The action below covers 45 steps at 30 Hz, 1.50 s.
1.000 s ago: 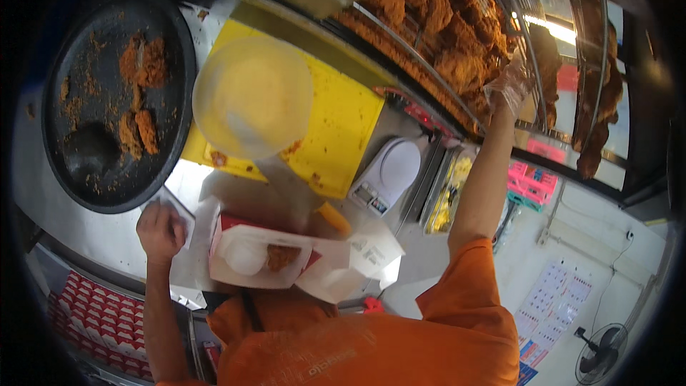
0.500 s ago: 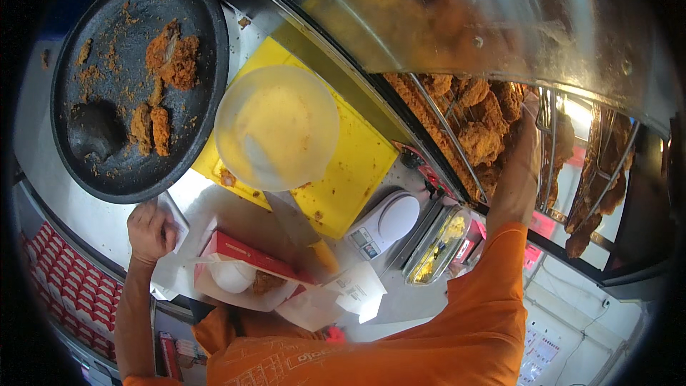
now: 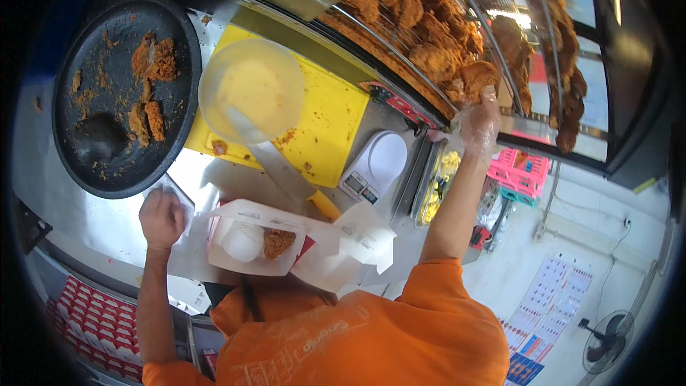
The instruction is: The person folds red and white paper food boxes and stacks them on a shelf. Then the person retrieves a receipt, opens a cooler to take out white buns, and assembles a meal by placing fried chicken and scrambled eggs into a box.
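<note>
My right hand [image 3: 477, 129], in a thin clear plastic glove, pinches a piece of fried chicken [image 3: 477, 80] at the lower edge of the heated display case. More fried chicken [image 3: 411, 11] is heaped behind it on the case's wire racks. Beside the round black pan [image 3: 93, 179], my left hand [image 3: 163, 218] is closed in a fist against a flat, thin, pale thing; what its fingers hold is hidden. Between my arms, an open red and white paper box [image 3: 261, 266] contains a smooth white dome [image 3: 244, 241] and a chicken piece [image 3: 279, 243].
A yellow cutting board [image 3: 332, 121] bears a translucent round bowl [image 3: 250, 89]. A yellow-handled knife [image 3: 282, 171] lies across the board's edge. Nearby are a white scale [image 3: 382, 161] and a clear container of yellow food [image 3: 434, 189]. Stacked red and white boxes [image 3: 96, 322] stand lower left.
My right hand has come down from inside the case to its edge, now showing a fried chicken piece. The view has shifted, and the box's contents show more fully. My left hand stays by the pan.
</note>
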{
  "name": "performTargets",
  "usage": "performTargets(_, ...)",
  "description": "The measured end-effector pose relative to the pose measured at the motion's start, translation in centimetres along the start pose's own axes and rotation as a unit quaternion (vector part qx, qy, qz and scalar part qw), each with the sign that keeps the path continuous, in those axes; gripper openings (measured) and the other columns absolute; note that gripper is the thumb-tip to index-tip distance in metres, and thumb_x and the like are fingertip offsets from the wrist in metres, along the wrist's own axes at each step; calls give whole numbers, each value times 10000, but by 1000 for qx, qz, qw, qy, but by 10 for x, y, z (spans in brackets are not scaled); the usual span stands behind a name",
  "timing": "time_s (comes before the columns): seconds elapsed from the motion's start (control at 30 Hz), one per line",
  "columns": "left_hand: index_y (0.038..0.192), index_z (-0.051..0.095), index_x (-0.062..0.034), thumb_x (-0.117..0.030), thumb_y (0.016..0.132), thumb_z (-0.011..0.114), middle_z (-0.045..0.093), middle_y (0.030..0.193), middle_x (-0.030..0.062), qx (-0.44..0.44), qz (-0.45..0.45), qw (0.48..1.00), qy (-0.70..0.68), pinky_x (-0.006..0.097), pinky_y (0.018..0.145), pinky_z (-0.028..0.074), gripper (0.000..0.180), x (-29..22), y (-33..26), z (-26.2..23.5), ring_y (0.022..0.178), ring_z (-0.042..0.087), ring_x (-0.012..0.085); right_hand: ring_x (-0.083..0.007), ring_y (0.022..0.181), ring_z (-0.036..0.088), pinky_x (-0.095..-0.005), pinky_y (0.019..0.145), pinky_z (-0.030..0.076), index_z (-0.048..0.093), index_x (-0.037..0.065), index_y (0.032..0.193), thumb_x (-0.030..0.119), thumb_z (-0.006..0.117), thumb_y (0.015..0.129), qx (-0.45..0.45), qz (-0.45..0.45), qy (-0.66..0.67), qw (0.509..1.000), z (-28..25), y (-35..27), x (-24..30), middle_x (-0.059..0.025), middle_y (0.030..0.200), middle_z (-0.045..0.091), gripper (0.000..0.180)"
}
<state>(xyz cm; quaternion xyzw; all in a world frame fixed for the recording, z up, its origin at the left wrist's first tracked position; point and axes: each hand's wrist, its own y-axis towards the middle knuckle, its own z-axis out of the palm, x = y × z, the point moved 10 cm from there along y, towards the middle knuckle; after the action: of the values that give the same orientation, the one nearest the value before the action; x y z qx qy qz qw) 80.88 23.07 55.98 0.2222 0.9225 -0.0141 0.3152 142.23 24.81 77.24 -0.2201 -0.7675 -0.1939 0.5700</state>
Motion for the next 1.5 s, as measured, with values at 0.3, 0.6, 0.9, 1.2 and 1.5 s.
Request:
performTargets(0.3,792,543,-59,-118,758,576,528,764,136,-28,39,999,1,466,641,462,75,-11,1,-9,732,565,358,-307,1056,601,-440,909,570,523,56,1307,232,709,895,36,105,535,838,91,-126,29,-140,1237,580,485)
performTargets(0.6,765,553,-66,-108,750,580,551,756,123,-38,57,998,5,448,667,487,52,-20,1,-17,748,581,337,-321,1045,619,-420,869,498,609,84,1160,81,819,682,-116,-330,-337,874,117,-210,174,-101,1101,649,522)
performTargets(0.9,774,559,-70,-82,761,573,555,753,107,-24,60,997,34,438,642,492,22,-19,0,-12,726,593,322,-301,873,621,-416,694,504,663,161,1000,70,855,578,-178,-467,-368,784,123,-306,256,-61,942,567,472)
performTargets(1.2,784,558,-65,-100,787,557,565,783,124,-21,73,997,31,459,671,493,35,-28,0,-16,752,594,344,-272,807,626,-361,660,495,666,22,978,200,773,695,-106,-487,-342,797,125,-337,287,-107,959,635,351)
performTargets(1.5,776,553,-62,-107,783,552,569,797,119,-23,86,996,13,459,675,489,46,-32,0,-12,774,591,344,-219,1017,622,-362,886,512,475,-55,1298,234,721,870,-141,50,412,899,127,-337,168,-125,1193,600,571)
